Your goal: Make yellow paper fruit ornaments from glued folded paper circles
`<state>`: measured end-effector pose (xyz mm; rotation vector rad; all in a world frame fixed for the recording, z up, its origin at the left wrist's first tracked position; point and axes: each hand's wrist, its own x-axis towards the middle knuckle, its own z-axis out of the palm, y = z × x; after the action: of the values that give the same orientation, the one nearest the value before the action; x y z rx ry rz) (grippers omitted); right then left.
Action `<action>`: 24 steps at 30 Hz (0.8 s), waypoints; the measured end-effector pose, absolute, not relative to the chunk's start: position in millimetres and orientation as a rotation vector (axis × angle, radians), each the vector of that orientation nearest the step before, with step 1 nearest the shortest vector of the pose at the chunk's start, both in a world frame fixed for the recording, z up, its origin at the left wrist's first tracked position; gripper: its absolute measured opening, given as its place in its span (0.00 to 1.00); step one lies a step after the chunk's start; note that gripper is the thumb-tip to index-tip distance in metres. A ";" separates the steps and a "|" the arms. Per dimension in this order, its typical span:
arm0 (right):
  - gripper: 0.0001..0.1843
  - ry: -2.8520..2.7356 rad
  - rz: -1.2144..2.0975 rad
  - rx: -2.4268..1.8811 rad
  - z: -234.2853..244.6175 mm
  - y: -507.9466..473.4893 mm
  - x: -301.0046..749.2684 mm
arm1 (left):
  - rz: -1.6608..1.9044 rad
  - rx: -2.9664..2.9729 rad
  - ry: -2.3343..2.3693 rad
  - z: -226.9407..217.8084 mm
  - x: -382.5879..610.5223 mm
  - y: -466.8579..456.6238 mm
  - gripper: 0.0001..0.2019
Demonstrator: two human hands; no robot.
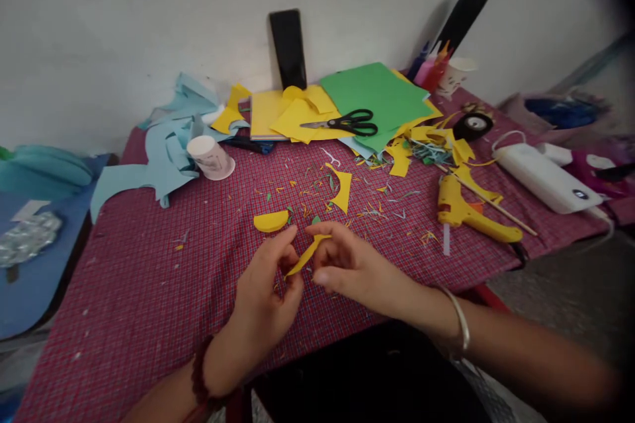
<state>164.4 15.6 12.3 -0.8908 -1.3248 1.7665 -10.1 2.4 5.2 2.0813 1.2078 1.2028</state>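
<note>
A narrow, curved yellow paper piece point(308, 256) spans the gap between my hands, above the table. My left hand point(265, 287) has its fingers curled at the lower end of the paper, near the thumb. At the upper end, my right hand point(350, 268) holds the paper between bent fingers, with its thumb standing off. Just beyond my left fingertips lies a folded yellow half-circle point(270, 221) beside a small green scrap. A yellow offcut with a curved cut-out point(342, 192) rests farther back.
Black-handled scissors point(347, 123) lie on green paper point(377, 99) at the back. To the right are a yellow glue gun point(461, 211) and a white power bank point(543, 175). A paper cup point(211, 157) stands before blue scraps point(166, 152). A phone point(288, 49) leans on the wall.
</note>
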 end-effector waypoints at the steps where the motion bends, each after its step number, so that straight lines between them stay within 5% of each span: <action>1: 0.30 -1.298 1.776 -0.881 8.5 18.0 159.7 | 1.183 2.035 1.205 5.8 -9.1 2.4 0.31; 7: 0.09 -1.314 1.764 -0.935 7.6 22.0 159.7 | 1.015 1.559 1.117 12.9 -6.0 8.0 0.28; 14: 0.13 -1.426 1.718 -1.063 12.8 26.9 167.0 | 0.959 1.180 1.040 15.1 -11.7 13.3 0.11; 20: 0.15 -1.697 1.479 -1.014 26.0 36.2 180.4 | 0.986 1.474 1.066 22.4 -13.1 8.4 0.13; 24: 0.13 -1.786 1.741 -0.923 25.5 38.6 183.3 | 0.975 1.613 1.049 21.9 -14.7 4.1 0.15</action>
<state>183.3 38.6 25.5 -0.9235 -1.7857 1.7407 -14.7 4.1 21.9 1.6125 1.0495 0.9749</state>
